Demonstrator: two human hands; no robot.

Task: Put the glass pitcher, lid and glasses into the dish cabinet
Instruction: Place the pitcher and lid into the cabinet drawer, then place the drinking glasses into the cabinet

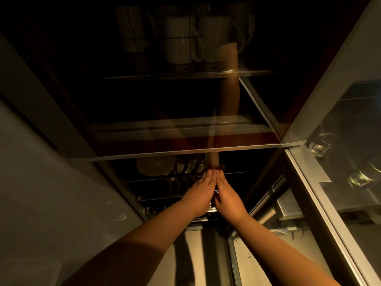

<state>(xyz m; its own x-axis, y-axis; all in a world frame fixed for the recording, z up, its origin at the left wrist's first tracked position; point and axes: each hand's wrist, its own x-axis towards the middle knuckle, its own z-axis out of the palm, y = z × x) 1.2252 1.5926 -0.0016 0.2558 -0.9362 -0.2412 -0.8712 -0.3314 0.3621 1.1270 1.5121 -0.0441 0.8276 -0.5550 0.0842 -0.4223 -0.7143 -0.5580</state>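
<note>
I look up into the dark dish cabinet (pixel 185 149). My left hand (pixel 201 194) and my right hand (pixel 227 198) reach up side by side, fingers straight. Their fingertips touch the lower edge of the cabinet's glass front panel (pixel 144 100), which mirrors my forearm. Something small and shiny shows between my palms; I cannot tell what it is. Clear glasses (pixel 319 144) stand behind the glass door at the right. No glass pitcher or lid can be made out in the gloom.
White mugs (pixel 179 42) stand on the top wire shelf. Plates (pixel 154 166) and bowls sit in the lower rack just beyond my fingertips. A grey cabinet face (pixel 51 182) closes the left side, and a glass-fronted door (pixel 340 120) hangs at the right.
</note>
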